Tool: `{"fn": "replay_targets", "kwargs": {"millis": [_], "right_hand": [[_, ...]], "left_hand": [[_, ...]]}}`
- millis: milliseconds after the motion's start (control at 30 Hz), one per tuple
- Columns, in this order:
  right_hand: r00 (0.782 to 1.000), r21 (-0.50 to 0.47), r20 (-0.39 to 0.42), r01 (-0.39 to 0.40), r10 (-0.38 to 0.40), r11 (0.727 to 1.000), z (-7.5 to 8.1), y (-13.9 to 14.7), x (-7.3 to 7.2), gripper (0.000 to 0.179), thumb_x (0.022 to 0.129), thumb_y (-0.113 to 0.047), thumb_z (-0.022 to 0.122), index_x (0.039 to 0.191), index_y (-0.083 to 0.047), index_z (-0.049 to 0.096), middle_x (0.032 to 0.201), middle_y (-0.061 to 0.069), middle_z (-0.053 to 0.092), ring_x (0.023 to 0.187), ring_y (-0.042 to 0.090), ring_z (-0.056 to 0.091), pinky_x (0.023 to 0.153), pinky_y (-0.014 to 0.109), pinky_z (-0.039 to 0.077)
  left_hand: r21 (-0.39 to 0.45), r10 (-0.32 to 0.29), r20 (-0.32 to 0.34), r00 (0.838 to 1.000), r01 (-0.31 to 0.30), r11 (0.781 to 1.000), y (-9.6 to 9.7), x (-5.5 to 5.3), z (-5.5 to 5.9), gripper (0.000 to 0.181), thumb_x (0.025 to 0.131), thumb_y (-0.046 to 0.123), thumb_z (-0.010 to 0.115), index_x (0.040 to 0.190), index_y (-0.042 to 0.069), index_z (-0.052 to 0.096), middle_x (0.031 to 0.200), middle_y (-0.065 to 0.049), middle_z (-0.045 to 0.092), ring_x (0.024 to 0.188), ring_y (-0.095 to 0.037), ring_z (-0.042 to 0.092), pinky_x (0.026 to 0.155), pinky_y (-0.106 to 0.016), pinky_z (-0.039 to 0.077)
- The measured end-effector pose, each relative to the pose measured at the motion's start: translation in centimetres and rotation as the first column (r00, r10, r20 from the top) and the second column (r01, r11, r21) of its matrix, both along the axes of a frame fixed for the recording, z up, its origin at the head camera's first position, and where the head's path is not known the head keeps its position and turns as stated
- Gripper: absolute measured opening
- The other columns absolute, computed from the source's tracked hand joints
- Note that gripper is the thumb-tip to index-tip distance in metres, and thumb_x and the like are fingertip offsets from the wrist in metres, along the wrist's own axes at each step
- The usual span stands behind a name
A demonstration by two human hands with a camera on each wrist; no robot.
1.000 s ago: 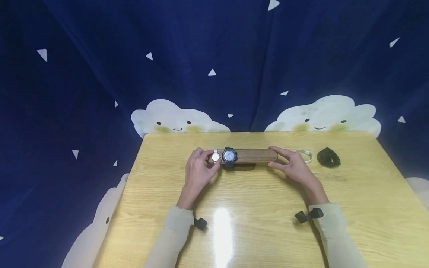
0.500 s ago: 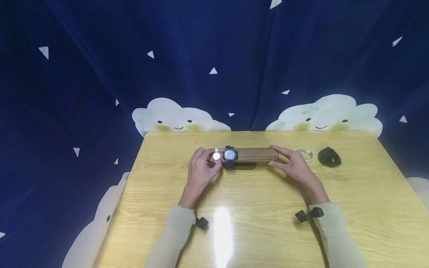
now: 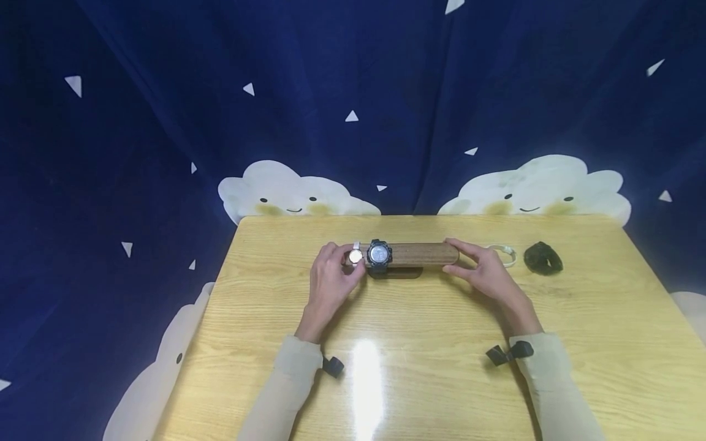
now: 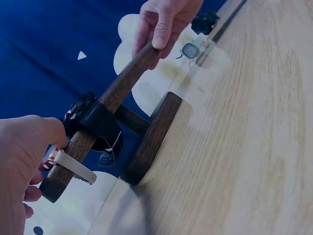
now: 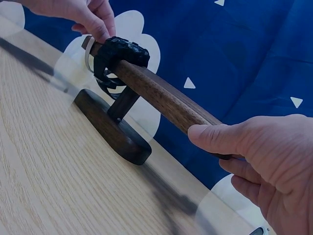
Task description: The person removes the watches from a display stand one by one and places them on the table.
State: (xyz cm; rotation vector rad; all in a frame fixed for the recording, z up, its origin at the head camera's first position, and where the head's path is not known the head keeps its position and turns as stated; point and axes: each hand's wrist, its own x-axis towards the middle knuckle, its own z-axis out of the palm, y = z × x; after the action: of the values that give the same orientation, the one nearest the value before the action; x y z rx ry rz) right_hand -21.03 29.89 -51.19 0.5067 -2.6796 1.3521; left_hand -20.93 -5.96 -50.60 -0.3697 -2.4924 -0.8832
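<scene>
A dark wooden watch stand [image 3: 421,253] stands near the table's back edge, its horizontal bar raised on a post above a rounded base [image 4: 155,137]. Strapped round the bar left of its middle is a chunky black watch [image 3: 379,253]. Beside it, at the bar's left end, sits a small watch with a white strap [image 3: 355,256]. My left hand [image 3: 331,275] pinches this small watch by its case; one strap end sticks out from the bar in the left wrist view. My right hand [image 3: 489,275] grips the bar's right end between thumb and fingers.
Right of the stand, a second white-strapped watch [image 3: 512,250] lies on the wooden table [image 3: 441,367]. Farther right is another black watch [image 3: 538,256]. Behind the table's back edge hangs a dark blue curtain [image 3: 309,79] with clouds and triangles.
Both hands keep their places on the small watch and the bar. The head view has shifted very slightly; nothing else visibly moves.
</scene>
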Motion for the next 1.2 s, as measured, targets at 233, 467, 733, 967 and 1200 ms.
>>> {"fn": "replay_targets", "kwargs": {"millis": [233, 467, 733, 967, 1200], "right_hand": [[1.0, -0.005, 0.009, 0.004, -0.004, 1.0, 0.02, -0.07, 0.05, 0.062, 0.088, -0.015, 0.086, 0.145, -0.007, 0.062, 0.139, 0.021, 0.064, 0.136, 0.045, 0.053, 0.114, 0.061, 0.041], [1.0, -0.003, 0.015, 0.013, -0.013, 1.0, 0.0, 0.0, -0.01, 0.062, 0.089, -0.014, 0.085, 0.145, -0.006, 0.062, 0.14, 0.021, 0.063, 0.137, 0.046, 0.053, 0.115, 0.062, 0.04], [1.0, -0.003, 0.008, -0.006, 0.006, 1.0, 0.11, -0.12, 0.07, 0.062, 0.089, -0.015, 0.085, 0.146, -0.006, 0.061, 0.141, 0.02, 0.063, 0.137, 0.044, 0.052, 0.113, 0.061, 0.041], [1.0, -0.017, 0.008, -0.012, 0.012, 1.0, 0.27, -0.14, 0.12, 0.062, 0.089, -0.014, 0.085, 0.146, -0.007, 0.061, 0.141, 0.02, 0.063, 0.137, 0.044, 0.053, 0.114, 0.061, 0.041], [0.999, -0.023, 0.032, -0.001, 0.001, 1.0, 0.17, -0.29, 0.13, 0.063, 0.089, -0.015, 0.085, 0.146, -0.005, 0.06, 0.145, 0.021, 0.06, 0.139, 0.046, 0.051, 0.116, 0.062, 0.039]], "left_hand": [[0.002, 0.01, -0.009, 1.0, -0.01, 1.0, -0.01, -0.01, -0.03, 0.033, 0.084, 0.024, 0.084, 0.11, 0.004, 0.078, 0.081, -0.007, 0.063, 0.071, -0.015, 0.051, 0.06, -0.027, 0.046], [0.004, 0.021, -0.006, 1.0, -0.021, 1.0, -0.03, -0.06, 0.14, 0.031, 0.084, 0.025, 0.084, 0.109, 0.007, 0.08, 0.078, -0.008, 0.064, 0.069, -0.016, 0.051, 0.058, -0.028, 0.045], [0.003, 0.043, -0.006, 0.999, -0.043, 0.999, -0.32, -0.01, 0.16, 0.031, 0.083, 0.025, 0.085, 0.107, 0.006, 0.08, 0.079, -0.008, 0.065, 0.069, -0.015, 0.051, 0.057, -0.026, 0.044], [0.0, 0.068, -0.008, 0.998, -0.068, 0.998, -0.49, -0.13, 0.26, 0.031, 0.081, 0.026, 0.085, 0.106, 0.007, 0.081, 0.078, -0.003, 0.062, 0.069, -0.015, 0.052, 0.057, -0.026, 0.044], [-0.003, 0.053, -0.01, 0.999, -0.053, 0.999, -0.91, -0.16, 0.22, 0.032, 0.082, 0.026, 0.085, 0.106, 0.006, 0.08, 0.078, -0.004, 0.063, 0.069, -0.014, 0.052, 0.057, -0.026, 0.044]]}}
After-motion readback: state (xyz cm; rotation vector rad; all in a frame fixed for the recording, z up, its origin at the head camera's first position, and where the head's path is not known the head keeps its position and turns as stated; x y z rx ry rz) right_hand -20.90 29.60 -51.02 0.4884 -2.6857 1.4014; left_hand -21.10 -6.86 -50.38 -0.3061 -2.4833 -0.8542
